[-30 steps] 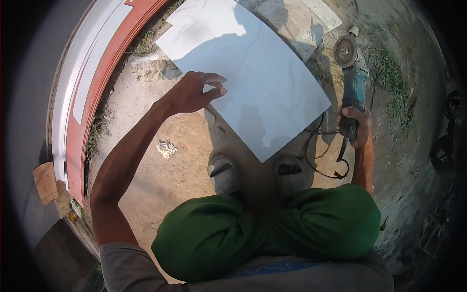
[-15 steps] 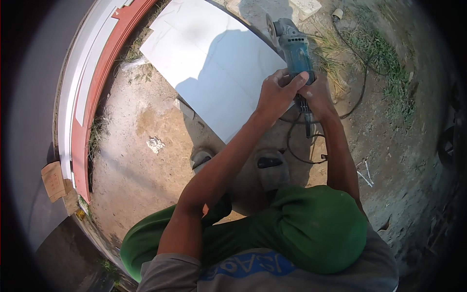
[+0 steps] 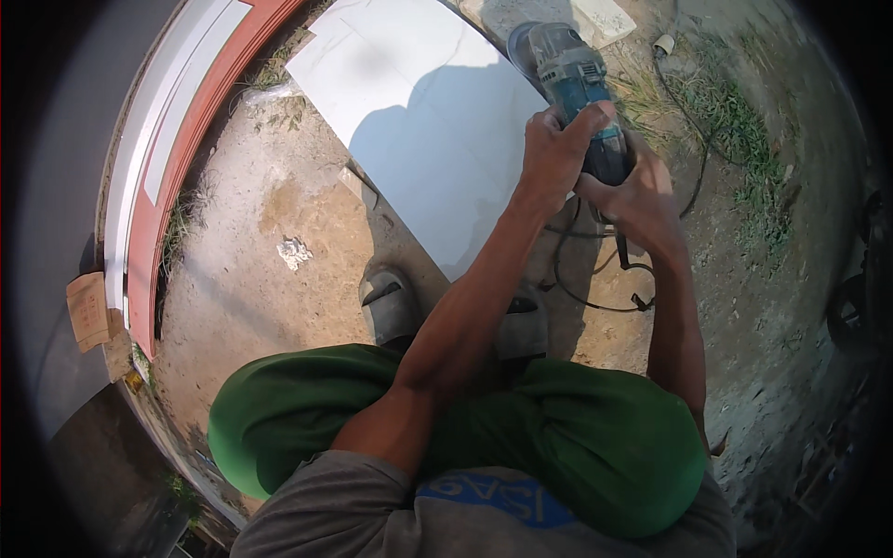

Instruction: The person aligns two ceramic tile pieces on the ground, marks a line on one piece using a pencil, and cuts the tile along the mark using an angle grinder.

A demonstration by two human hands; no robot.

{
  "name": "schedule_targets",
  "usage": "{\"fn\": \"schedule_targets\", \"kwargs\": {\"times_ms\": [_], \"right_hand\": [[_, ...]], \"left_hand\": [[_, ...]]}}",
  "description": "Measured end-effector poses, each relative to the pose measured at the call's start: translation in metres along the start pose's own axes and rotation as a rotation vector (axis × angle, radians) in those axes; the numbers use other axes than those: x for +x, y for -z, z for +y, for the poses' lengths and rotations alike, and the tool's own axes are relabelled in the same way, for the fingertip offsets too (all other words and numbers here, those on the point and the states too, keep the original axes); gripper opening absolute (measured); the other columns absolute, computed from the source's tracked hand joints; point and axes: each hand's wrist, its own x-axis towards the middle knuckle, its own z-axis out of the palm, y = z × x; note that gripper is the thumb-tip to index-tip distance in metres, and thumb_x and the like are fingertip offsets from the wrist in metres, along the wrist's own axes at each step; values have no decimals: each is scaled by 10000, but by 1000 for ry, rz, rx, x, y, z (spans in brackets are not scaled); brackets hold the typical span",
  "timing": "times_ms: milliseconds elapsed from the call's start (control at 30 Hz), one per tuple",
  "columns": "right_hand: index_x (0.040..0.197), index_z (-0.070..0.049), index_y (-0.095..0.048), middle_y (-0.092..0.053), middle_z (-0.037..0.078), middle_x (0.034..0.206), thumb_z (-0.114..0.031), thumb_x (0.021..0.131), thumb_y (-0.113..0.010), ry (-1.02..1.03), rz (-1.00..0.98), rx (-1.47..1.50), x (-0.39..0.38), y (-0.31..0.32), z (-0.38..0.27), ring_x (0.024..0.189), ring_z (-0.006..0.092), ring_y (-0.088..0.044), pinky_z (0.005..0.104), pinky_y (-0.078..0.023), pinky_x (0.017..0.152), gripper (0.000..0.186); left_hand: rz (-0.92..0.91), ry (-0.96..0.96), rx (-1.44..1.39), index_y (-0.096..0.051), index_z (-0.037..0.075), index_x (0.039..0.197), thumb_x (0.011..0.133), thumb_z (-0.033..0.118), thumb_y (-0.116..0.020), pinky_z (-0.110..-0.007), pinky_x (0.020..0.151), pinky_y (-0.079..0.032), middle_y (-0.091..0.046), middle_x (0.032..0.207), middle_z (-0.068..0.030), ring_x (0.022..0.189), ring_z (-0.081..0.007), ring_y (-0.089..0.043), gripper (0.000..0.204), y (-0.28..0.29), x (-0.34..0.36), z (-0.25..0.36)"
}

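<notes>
One grinder (image 3: 577, 78), disc (image 3: 522, 50) forward-left, long axis slanted.

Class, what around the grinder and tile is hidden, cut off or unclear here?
Head view: part of the angle grinder, covered by left hand and right hand.
Head view: far end of the white veined tile, cut off by top edge.
Head view: any gap between disc and tile, masked by the downward angle.

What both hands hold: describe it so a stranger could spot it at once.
Find the big white tile. By its right edge, the left hand and right hand hold a grinder. Unlike the tile and black cord nearby, it has a teal body and a round disc at its far end.
</notes>
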Motion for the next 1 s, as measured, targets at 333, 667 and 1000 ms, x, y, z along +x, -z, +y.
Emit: {"fn": "schedule_targets", "kwargs": {"times_ms": [333,667,1000], "right_hand": [[1080,33,-706,-734,150,878,-182,818,-812,-189,-539,852,34,-3,-58,712,231,-746,335,-623,653,355],[774,101,-712,-699,148,727,-223,757,-772,196,-432,161,148,-122,-112,661,240,-690,394,-561,612,330],[766,109,-719,-736,227,779,-303,707,-807,269,-440,33,235,-265,-131,782,375,-763,459,-599,731,426]], "left_hand": [[-427,-5,-32,-715,-45,1228,967,565,-744,-289,595,-601,-772,973,-125,743,-151,-736,664,44,6,56],[120,-132,192,-655,-82,1277,1002,373,-799,-343,752,-603,-743,1126,-149,924,-193,-727,550,133,29,137],[292,-163,-26,-686,-24,1239,1036,256,-778,-351,888,-618,-731,1145,-93,994,-195,-715,358,278,113,156]]}}
